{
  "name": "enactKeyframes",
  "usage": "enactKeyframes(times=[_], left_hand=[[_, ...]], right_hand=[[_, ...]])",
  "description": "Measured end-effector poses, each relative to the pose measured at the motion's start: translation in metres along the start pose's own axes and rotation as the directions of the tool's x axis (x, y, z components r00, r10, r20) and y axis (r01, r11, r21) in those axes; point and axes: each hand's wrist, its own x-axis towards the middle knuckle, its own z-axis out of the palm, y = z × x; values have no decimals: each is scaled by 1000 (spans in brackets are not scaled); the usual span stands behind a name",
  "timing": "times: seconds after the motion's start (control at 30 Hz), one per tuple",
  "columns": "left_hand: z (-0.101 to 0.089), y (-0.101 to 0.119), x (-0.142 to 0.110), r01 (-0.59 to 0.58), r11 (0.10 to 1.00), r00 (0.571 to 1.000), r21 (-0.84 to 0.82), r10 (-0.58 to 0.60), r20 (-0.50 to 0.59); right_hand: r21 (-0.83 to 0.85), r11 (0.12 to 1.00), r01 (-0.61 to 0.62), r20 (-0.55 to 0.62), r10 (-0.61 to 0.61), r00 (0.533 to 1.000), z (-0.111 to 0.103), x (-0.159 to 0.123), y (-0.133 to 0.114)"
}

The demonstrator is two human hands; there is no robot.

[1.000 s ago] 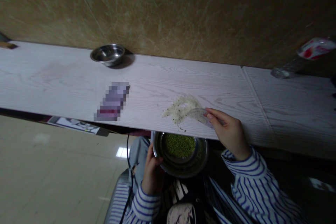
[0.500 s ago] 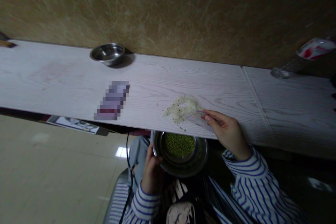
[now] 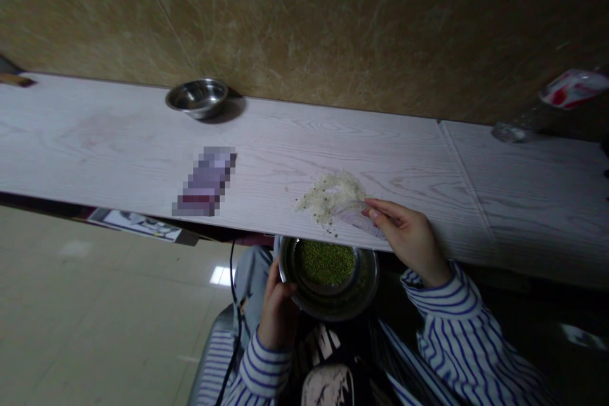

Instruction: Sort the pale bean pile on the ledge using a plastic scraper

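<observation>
My left hand [image 3: 280,301] grips the left rim of a steel bowl [image 3: 366,288], held just below the front edge of the counter. Green beans [image 3: 328,262], which look like mung beans, cover part of its bottom. Pinched between the thumb and fingers of my right hand [image 3: 404,231] is a clear plastic protractor [image 3: 354,214]. Its curved edge meets the near right side of a spread of white grains [image 3: 328,193], which look like rice with a few dark or green bits among them, lying on the counter.
On the pale wood-grain counter [image 3: 280,133], a second steel bowl [image 3: 197,101] stands near the wall. A blurred-out flat object [image 3: 207,181] lies left of the grains. A plastic bottle [image 3: 547,104] is at the far right. A dark cable [image 3: 233,311] hangs by my left leg.
My right hand has shifted the protractor slightly left and toward me along the edge of the grains. My left hand and the bowl of beans have stayed nearly still.
</observation>
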Motion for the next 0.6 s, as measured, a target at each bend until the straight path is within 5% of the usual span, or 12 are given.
enactKeyframes(times=[0.23,0.6], left_hand=[[2,0,-1,-23,1000,1000,-6,23,-6],[-1,-4,2,-30,1000,999,-5,30,-42]], right_hand=[[52,998,-21,45,19,999,9,7,1],[32,999,-37,66,35,997,-8,-6,-2]])
